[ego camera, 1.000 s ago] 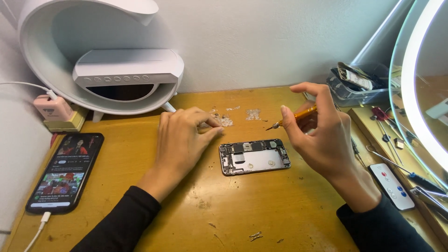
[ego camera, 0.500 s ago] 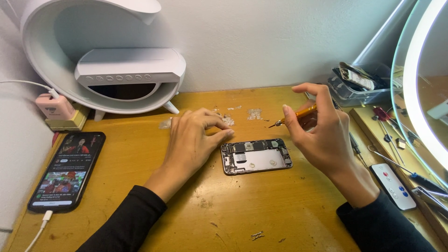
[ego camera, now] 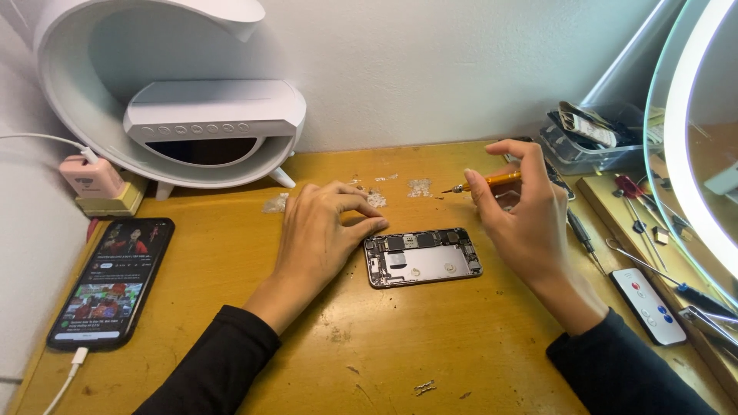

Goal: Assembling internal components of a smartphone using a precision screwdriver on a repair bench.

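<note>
Just opened phone [ego camera: 423, 257] between hands

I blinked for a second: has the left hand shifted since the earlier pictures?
Yes. The left hand has slid right across the table, up to the opened phone; its fingertips now touch the phone's left end.

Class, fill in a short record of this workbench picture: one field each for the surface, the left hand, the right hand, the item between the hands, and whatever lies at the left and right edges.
Surface: wooden table, scuffed near the wall
Left hand: left hand rests palm down, fingers touching the left end of the opened phone
Right hand: right hand holds an orange-handled screwdriver, tip pointing left, above the table
Between hands: opened phone, flat, screen off, internals showing
Left edge: black smartphone, screen lit, white cable plugged in
Right edge: white remote, loose hand tools
Behind: white curved lamp
</note>
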